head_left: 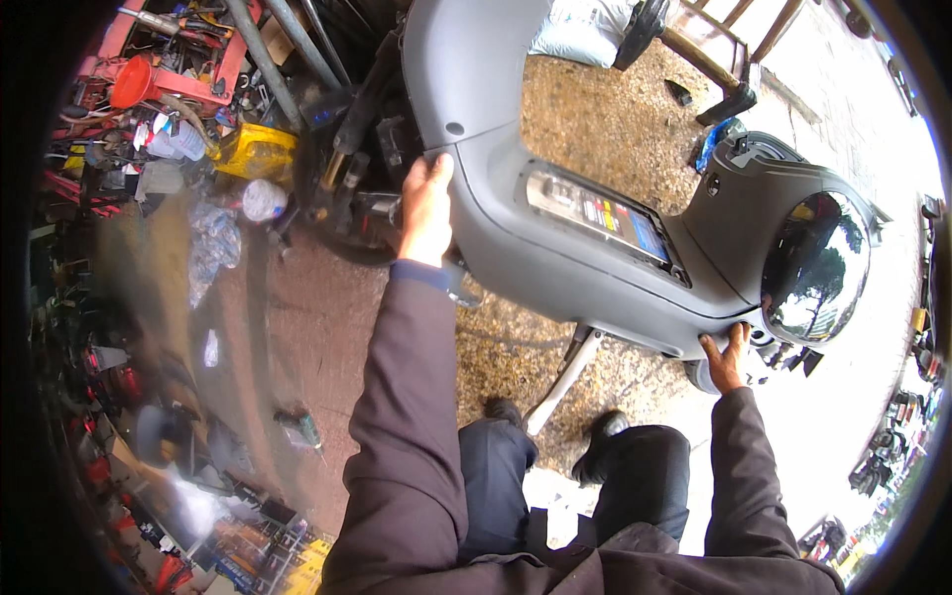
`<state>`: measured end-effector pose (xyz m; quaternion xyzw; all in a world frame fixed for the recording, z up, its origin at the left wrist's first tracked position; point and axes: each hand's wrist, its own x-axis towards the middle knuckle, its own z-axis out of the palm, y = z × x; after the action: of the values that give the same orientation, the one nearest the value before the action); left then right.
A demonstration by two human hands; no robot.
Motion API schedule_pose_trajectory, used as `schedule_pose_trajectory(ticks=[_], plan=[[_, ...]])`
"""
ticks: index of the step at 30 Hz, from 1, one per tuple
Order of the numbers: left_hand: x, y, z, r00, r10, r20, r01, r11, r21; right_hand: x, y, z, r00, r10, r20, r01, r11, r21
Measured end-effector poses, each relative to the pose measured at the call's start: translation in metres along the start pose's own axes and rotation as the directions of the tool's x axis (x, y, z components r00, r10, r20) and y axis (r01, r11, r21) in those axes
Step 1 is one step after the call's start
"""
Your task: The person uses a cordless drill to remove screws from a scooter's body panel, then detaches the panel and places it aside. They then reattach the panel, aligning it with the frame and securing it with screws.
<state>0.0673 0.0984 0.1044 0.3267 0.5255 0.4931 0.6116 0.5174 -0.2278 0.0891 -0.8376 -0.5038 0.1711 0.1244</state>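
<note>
A grey scooter body [595, 290] stretches across the view in front of me. An open recess in its floorboard shows a labelled block [615, 213]. My left hand [427, 210] closes on the edge of the grey shell at the left, thumb on its outer face and the other fingers hidden behind. Farther right, my right hand [729, 359] grips the lower side edge, two digits on the surface and the rest out of sight. Close to it is a glossy dark rounded panel [817, 266] with reflections. A metal stand [565, 382] slants down from the scooter's underside.
Tools and parts crowd the left, including a red funnel [133, 81], a yellow piece [256, 152] and a white container [264, 200]. A drill-like tool [299, 432] lies on the reddish floor. A wood-and-black frame [699, 55] and pale bag [583, 30] stand beyond the scooter.
</note>
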Motion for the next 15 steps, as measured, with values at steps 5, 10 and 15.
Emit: schedule_pose_trajectory(ticks=[5, 10, 15], plan=[[-0.001, 0.001, 0.0, 0.999, -0.051, -0.017, 0.051, 0.998, -0.022, -0.002, 0.004, -0.001, 0.996, 0.069, 0.057, -0.066, 0.997, -0.043], [-0.004, 0.002, 0.007, 0.995, -0.028, -0.097, 0.023, 0.998, -0.053, -0.007, 0.01, -0.001, 0.97, 0.177, 0.164, -0.158, 0.98, -0.121], [-0.005, 0.007, 0.01, 0.992, -0.058, -0.115, 0.051, 0.996, -0.07, -0.007, 0.005, -0.008, 0.94, 0.253, 0.228, -0.209, 0.957, -0.199]])
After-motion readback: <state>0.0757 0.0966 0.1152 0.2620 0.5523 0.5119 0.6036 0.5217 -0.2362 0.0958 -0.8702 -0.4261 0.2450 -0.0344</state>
